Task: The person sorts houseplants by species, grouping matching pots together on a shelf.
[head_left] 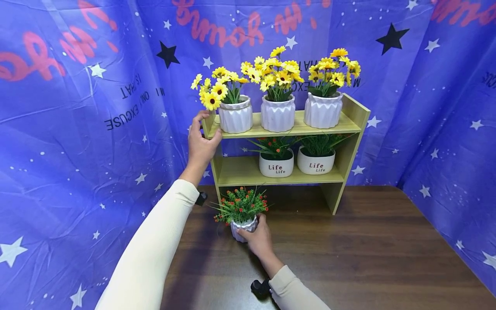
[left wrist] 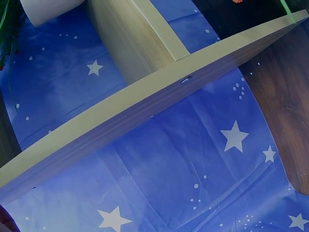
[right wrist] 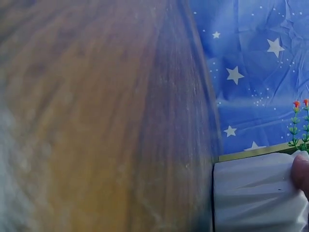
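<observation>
At the upper left corner of a small wooden shelf (head_left: 240, 170), my left hand (head_left: 203, 144) grips the side panel, thumb at the front by the top board and fingers around the outer side. Lower down, my right hand (head_left: 261, 241) holds a potted plant (head_left: 241, 206) with green leaves and small red flowers by its white ribbed pot, at the shelf's lower left. In the right wrist view, a fingertip (right wrist: 301, 174) presses the white pot (right wrist: 256, 188). The left wrist view shows the panel edge (left wrist: 145, 89) and a sliver of the left hand (left wrist: 6, 222).
Three white pots of yellow flowers (head_left: 277, 114) line the top board. Two white "Life" planters (head_left: 276, 168) with green plants stand on the middle board. The shelf stands on a dark wooden table (head_left: 372, 254); a blue starry curtain (head_left: 128, 99) hangs behind and at both sides.
</observation>
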The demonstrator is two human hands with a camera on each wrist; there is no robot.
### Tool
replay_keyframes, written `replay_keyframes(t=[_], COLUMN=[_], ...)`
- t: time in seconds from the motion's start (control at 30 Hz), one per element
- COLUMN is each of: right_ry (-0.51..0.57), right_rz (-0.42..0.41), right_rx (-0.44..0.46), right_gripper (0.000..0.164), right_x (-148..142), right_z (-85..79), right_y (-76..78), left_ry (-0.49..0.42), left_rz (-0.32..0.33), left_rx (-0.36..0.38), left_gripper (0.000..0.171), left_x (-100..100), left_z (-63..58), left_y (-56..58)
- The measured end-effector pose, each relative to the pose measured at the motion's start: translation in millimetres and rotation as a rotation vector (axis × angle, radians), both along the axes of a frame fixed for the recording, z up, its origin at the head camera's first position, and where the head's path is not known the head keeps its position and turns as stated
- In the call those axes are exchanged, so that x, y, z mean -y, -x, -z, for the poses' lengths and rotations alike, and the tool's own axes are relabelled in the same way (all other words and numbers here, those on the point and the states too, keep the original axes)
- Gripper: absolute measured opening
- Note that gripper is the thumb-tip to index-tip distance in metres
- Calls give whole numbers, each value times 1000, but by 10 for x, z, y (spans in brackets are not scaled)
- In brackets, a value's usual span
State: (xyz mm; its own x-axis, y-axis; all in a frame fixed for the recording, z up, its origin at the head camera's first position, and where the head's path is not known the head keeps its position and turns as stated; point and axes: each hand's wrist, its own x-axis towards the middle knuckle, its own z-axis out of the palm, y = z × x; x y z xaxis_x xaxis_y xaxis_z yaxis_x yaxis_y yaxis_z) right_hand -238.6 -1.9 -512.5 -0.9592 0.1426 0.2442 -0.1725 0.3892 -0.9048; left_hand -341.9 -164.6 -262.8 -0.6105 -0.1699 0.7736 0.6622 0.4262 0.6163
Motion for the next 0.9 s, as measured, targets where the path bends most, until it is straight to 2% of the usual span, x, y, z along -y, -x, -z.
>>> replay_keyframes(t=[0.23, 0.57, 0.73, 0.9], right_ry=[35, 80, 66, 84], right_rz=[7, -14, -21, -36], right_rx=[-11, -54, -75, -112], right_gripper=[70, 66, 65, 66], right_x=[-20, -106, -209, -316], right_z=[-4, -53, -214, -493], right_y=[-5, -93, -178, -248], left_ry=[-12, -11, -8, 1], left_rz=[2, 3, -5, -7], left_rx=[-19, 17, 14, 4], left_gripper=[47, 46, 47, 46], left_x=[-2, -1, 4, 7], left_z=[7, 12, 4, -4], left_y=[7, 2, -1, 3])
